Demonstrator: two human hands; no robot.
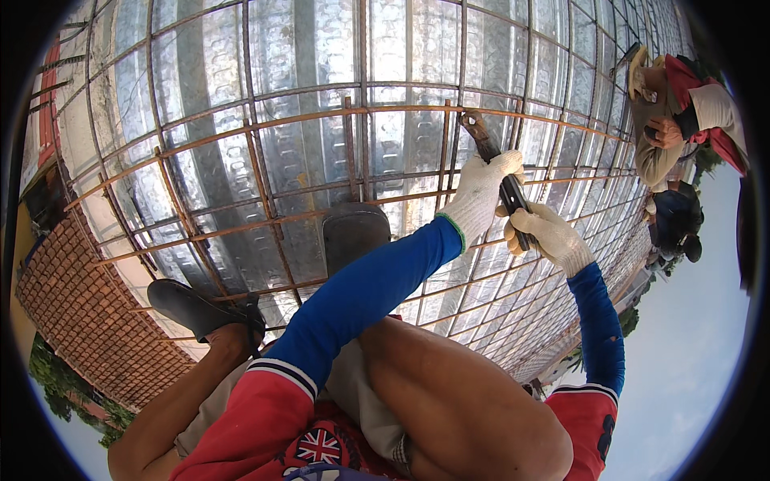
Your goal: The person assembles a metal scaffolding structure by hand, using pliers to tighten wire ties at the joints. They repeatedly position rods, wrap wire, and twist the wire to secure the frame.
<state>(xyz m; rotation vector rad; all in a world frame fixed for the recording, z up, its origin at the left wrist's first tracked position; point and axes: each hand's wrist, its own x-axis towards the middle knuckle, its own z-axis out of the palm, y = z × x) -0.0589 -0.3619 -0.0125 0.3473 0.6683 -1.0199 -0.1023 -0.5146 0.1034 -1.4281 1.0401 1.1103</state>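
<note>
Gloves clenched: left hand (481,191) and right hand (552,234) both grasp the pincers (499,172) at a rebar crossing (463,114); a slip could jerk them off, I reckon

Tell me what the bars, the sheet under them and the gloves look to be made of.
Bars: steel rebar, rust-brown, matte. Sheet: shiny ribbed metal, likely galvanised. Gloves on left hand and right hand: white knit fabric, probably cotton.
</note>
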